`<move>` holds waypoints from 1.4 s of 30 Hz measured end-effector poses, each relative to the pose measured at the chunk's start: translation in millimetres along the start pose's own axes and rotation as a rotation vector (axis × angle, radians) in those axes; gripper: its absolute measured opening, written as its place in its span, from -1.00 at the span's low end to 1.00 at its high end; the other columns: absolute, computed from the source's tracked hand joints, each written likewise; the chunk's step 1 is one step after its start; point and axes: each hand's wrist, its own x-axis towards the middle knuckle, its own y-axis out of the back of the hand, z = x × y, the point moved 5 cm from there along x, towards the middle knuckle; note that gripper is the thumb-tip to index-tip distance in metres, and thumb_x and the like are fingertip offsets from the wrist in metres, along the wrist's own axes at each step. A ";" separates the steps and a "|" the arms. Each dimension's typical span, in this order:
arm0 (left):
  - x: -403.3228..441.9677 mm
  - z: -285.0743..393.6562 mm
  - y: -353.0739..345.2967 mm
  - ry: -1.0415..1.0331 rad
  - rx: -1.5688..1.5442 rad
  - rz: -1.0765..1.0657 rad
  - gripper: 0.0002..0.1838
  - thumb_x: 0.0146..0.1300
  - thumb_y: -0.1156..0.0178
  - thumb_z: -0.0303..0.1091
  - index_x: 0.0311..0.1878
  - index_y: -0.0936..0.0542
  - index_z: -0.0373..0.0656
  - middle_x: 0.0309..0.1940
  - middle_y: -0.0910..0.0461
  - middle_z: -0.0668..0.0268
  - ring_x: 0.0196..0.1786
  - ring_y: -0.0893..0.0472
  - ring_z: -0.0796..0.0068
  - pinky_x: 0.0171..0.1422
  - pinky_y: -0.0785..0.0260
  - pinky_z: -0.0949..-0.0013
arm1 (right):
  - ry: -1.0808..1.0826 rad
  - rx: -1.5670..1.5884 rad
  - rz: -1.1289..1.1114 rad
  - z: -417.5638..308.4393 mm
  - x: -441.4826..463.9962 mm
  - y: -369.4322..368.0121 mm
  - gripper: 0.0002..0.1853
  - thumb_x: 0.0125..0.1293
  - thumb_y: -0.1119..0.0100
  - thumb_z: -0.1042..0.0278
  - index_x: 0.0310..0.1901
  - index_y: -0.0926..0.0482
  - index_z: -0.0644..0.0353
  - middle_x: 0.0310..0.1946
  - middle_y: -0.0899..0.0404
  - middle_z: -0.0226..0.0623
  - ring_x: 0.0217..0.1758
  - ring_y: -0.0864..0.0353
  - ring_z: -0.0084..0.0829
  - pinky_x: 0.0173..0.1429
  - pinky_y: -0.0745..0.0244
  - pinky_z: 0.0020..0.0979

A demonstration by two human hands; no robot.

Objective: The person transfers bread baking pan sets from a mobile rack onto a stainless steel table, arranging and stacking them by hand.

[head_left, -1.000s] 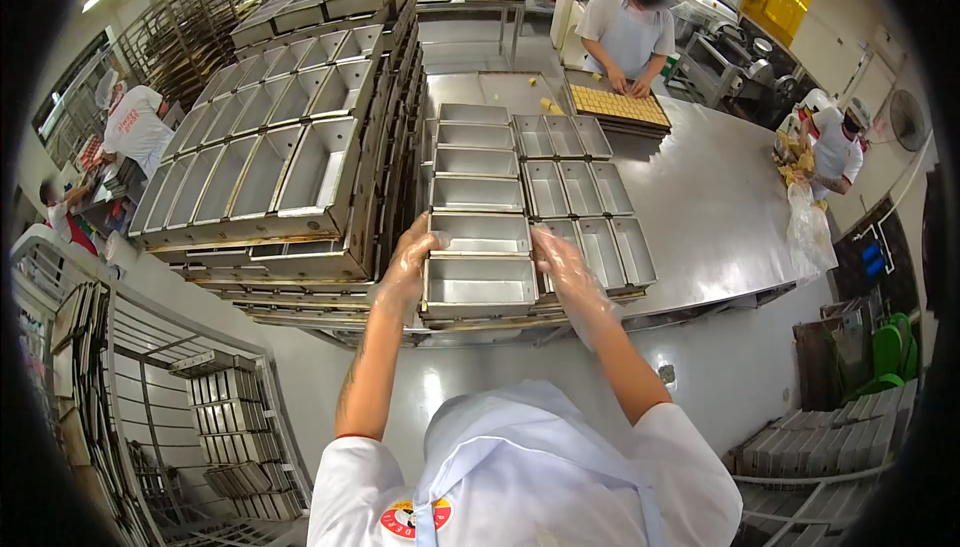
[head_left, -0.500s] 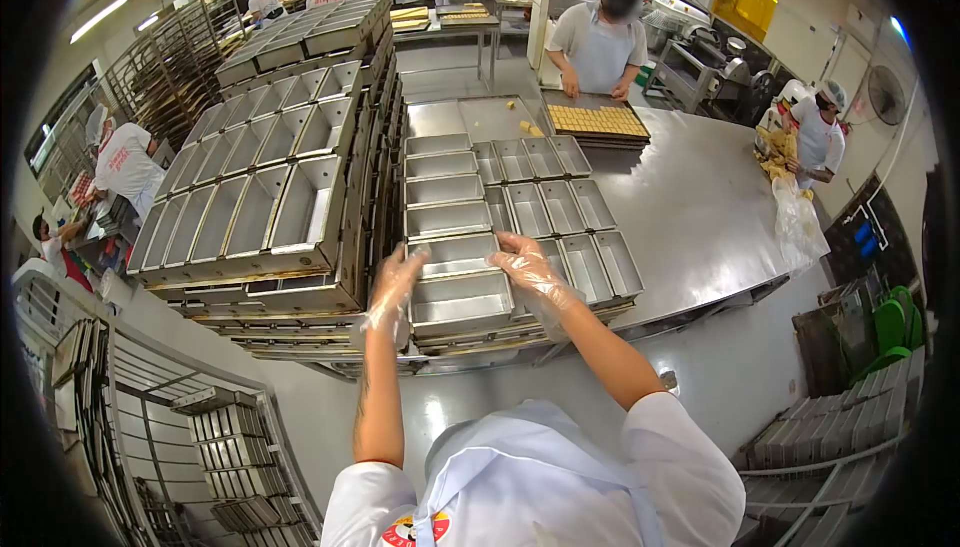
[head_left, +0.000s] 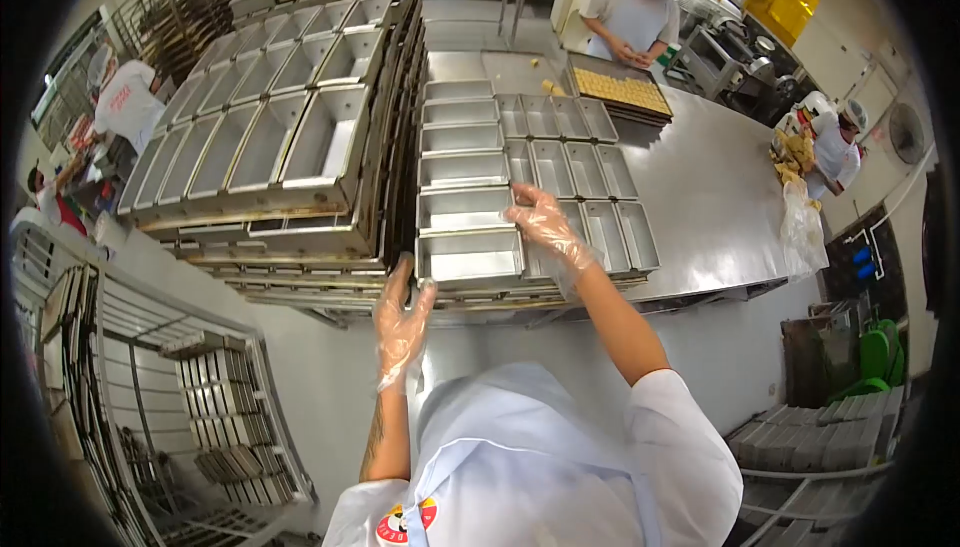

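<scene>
A strapped set of metal loaf pans lies in a column on a low stack in front of me, its long cavities facing up. My left hand, in a clear plastic glove, is at its front left corner, fingers apart, the thumb near the rim. My gloved right hand has its fingertips on the right rim, between this set and a neighbouring loaf pan set; part of its grip is hidden. The cavities I can see into hold nothing.
A tall stack of loaf pans rises close on the left. Beyond, a co-worker stands at a tray of yellow dough pieces on the steel table. Another person is at the right. A wire rack stands lower left.
My left hand has slid down and back toward the front left corner of the pans. My right hand stays by the right rim. The view has tilted downward, and the co-worker's hands have come together.
</scene>
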 end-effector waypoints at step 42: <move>-43.8 -34.0 22.1 -0.173 0.216 -0.070 -0.34 0.45 -0.05 0.01 0.51 -0.20 -0.06 0.37 -0.36 -0.02 0.37 -0.42 -0.01 0.46 -0.25 0.09 | 0.579 -0.047 0.488 -124.9 -119.6 -74.2 -0.76 0.39 -0.20 0.41 0.04 -0.61 0.24 -0.05 -0.62 -0.20 -0.03 -0.61 -0.31 0.12 -0.55 -0.28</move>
